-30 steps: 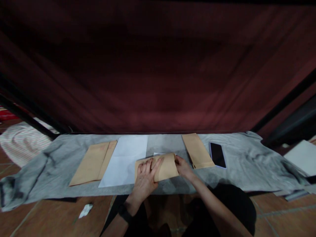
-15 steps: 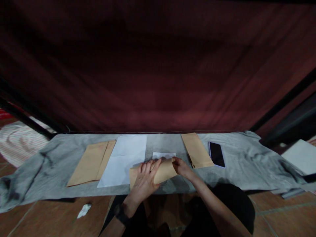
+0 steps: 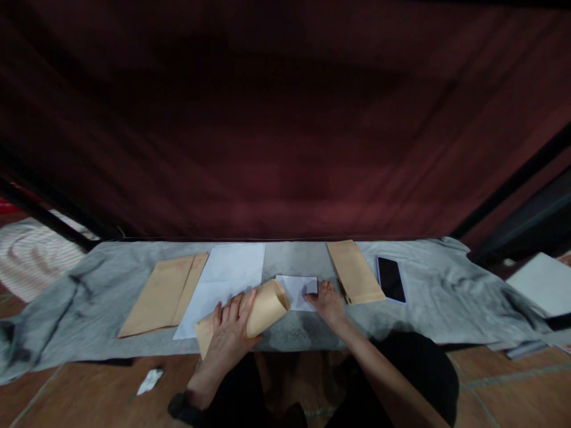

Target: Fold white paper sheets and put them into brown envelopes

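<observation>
A left hand (image 3: 232,327), fingers gripping a kraft envelope (image 3: 267,302), has drawn it leftward along the front edge of a cloth-covered counter (image 3: 439,291), its mouth gaping. The right hand (image 3: 329,304) has left that mouth for the small white paper (image 3: 294,288) mid-counter (whether its fingers pinch, one cannot tell), splitting the work between hands.

a thick black band (image 3: 182,410) circles the left wrist (image 3: 199,386); it is too blurred to tell a watch from a strap. the left hand (image 3: 232,331), the right hand (image 3: 331,308) and both forearms (image 3: 379,375) are bare. plain black legwear (image 3: 419,364) covers the legs, its seams lost in shadow.
</observation>
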Available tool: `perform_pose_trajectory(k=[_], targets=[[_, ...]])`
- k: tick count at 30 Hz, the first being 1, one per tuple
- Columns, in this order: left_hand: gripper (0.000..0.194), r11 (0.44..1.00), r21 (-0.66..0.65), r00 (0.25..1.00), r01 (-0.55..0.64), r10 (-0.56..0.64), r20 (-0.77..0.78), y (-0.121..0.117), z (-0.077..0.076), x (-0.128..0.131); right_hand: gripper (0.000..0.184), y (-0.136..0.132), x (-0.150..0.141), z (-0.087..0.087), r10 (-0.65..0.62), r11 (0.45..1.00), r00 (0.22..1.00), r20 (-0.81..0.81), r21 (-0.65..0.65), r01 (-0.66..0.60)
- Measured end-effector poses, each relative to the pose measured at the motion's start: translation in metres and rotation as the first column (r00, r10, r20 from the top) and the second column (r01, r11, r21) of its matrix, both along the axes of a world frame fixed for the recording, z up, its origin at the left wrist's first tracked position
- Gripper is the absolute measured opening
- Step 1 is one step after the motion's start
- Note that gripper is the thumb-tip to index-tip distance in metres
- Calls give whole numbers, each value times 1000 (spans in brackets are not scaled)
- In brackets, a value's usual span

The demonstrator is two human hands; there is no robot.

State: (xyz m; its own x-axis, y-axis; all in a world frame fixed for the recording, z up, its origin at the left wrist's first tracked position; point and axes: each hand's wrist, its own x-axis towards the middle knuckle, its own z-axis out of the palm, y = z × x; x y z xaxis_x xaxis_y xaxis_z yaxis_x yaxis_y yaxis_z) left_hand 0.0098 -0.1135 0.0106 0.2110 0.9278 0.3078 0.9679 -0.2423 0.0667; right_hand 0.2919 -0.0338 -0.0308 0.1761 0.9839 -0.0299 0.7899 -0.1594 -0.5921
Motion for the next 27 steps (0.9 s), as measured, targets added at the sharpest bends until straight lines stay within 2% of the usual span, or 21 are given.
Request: perform_pose_trajectory(k=[6, 9, 12, 17, 19, 22, 23, 27], targets=[[103, 1000, 13, 1000, -4, 4, 12, 0, -7, -3, 32, 1, -4, -5, 9, 999, 1000, -21, -44, -10], [105, 1000, 7, 1000, -10, 10, 18, 1, -9, -4, 22, 4, 0, -8, 13, 999, 974, -225, 41, -4], [108, 1000, 0, 999, -30, 30, 34, 1, -12, -5, 17, 13, 8, -6, 79, 988, 899, -431, 156, -12], [109, 998, -19, 997, -59, 60, 48, 0, -11, -4, 28, 30, 30, 14, 133, 963, 815, -563, 269, 28], [110, 997, -26, 996, -68, 69, 50, 0, -10, -3, 36, 32, 37, 21, 159, 957, 745, -648, 288, 46], [110, 997, -29, 996, -65, 67, 53, 1, -10, -3, 39, 27, 38, 23, 221, 961, 644, -733, 277, -14], [110, 998, -29, 996, -63, 65, 53, 1, -10, -3, 38, 25, 36, 22, 236, 961, 637, -734, 272, -43], [111, 998, -32, 998, -49, 50, 45, 2, -10, -4, 31, 18, 28, 18, 255, 959, 697, -671, 269, -92]])
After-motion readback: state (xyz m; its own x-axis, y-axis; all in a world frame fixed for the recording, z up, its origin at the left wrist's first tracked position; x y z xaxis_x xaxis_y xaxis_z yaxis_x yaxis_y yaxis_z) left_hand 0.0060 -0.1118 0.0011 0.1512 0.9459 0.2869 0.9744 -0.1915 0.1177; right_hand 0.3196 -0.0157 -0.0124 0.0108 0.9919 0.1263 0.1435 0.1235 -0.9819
